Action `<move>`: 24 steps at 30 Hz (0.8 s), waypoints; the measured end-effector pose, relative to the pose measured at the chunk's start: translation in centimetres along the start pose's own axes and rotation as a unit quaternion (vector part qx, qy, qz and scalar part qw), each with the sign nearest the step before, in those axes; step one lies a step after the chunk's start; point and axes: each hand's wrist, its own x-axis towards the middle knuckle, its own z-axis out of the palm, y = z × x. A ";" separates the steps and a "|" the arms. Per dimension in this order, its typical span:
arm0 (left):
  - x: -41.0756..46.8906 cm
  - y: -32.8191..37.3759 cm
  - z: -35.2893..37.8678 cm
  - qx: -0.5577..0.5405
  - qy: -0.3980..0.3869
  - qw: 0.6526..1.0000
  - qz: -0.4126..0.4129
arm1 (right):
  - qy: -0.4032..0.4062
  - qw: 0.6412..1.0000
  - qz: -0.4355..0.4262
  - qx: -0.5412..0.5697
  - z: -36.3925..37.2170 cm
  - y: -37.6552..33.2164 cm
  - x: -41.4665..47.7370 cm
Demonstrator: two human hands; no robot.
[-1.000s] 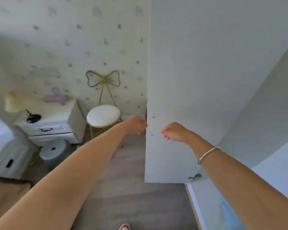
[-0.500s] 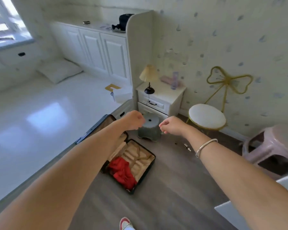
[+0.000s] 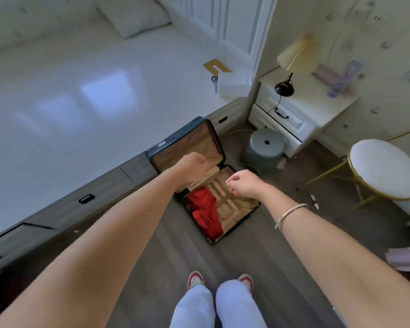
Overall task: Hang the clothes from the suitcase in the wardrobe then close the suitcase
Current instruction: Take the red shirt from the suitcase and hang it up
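1. Glossy white bed (image 3: 81,91) fills the left of the room, with dark wood-grain drawer fronts (image 3: 57,214) running along the grey plank floor (image 3: 258,245). A second ago a white wardrobe door filled the view, both hands at its edge. The person has since turned round and now looks down at the luggage.
2. Against the bed base lies the suitcase (image 3: 189,143), a dark hard shell opened flat on the floor. Its lid is propped up, and its tan fabric lining is creased and ribbed.
3. Above the hinge hovers the left hand (image 3: 194,166), its grip loosely curled and holding nothing.
4. In the lower half of the case sits the red garment (image 3: 205,211), a soft, crumpled heap and the only clothing visible there. At least one more piece probably has to be hung before the lid can be shut.
5. Just right of the garment hangs the right hand (image 3: 243,183), a thin metal bracelet (image 3: 290,213) on its wrist. Its grip is slack, fingers drooping, and empty.
6. Further right stand a round grey plastic stool (image 3: 264,147) and a white nightstand (image 3: 305,110) bearing a pleated yellow lamp (image 3: 298,55). Beyond them is a padded white seat (image 3: 386,169) on thin gold legs.
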 end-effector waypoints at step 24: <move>37.9 -34.8 35.9 -0.046 0.042 0.991 -0.118 | -0.043 0.969 0.126 0.208 31.2 28.7 47.3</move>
